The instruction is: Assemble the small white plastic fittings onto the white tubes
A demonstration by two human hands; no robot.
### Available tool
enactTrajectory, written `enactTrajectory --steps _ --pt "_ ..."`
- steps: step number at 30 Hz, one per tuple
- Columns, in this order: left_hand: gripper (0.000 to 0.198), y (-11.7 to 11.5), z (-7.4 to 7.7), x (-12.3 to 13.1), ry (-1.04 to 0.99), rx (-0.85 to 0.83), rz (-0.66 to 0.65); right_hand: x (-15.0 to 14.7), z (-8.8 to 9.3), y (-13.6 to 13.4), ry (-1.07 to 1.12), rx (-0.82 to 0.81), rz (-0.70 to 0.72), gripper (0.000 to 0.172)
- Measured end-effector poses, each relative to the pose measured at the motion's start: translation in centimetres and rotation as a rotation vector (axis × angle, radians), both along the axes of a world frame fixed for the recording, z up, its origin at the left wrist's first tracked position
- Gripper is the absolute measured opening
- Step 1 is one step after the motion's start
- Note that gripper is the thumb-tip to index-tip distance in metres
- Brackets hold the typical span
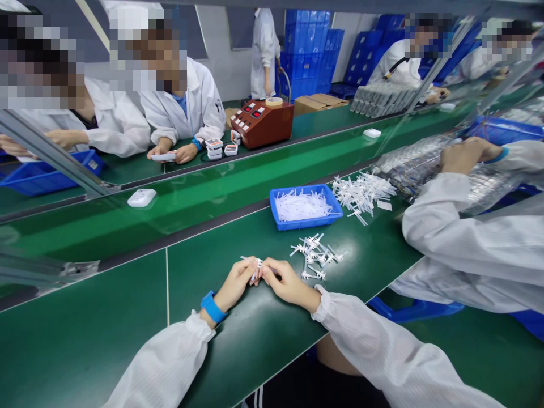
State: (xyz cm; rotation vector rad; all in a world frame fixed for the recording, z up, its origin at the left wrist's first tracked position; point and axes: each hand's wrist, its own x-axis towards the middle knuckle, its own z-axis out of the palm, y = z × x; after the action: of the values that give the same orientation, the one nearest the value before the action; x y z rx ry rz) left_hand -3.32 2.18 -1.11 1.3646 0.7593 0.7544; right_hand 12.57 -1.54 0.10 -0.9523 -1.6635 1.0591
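My left hand (239, 280) and my right hand (284, 279) meet over the green table, fingers closed around a small white plastic piece (259, 263). Thin pale ends of it stick out between the fingertips; the rest is hidden. A blue band (213, 306) circles my left wrist. Just right of my hands lies a loose pile of small white plastic pieces (317, 255) with thin strips. Behind that, a shallow blue tray (306, 222) holds many translucent white strips (302, 204).
A larger heap of white strip pieces (363, 191) lies right of the tray, near a co-worker's sleeve (459, 221) and clear plastic bags (425, 161). Beyond runs a green conveyor (212, 184) carrying white devices (141, 198). Across it, co-workers sit by a red-brown instrument box (267, 126).
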Motion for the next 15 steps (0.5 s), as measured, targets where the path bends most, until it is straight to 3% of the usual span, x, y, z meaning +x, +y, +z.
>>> enactTrajectory --steps 6,15 --pt "0.049 -0.11 0.67 -0.12 0.104 0.086 0.006 -0.06 -0.45 -0.03 -0.033 0.028 -0.001 0.032" --pt "0.045 -0.04 -0.14 0.07 0.005 -0.047 0.059 -0.75 -0.57 0.40 0.008 0.082 -0.057 0.034"
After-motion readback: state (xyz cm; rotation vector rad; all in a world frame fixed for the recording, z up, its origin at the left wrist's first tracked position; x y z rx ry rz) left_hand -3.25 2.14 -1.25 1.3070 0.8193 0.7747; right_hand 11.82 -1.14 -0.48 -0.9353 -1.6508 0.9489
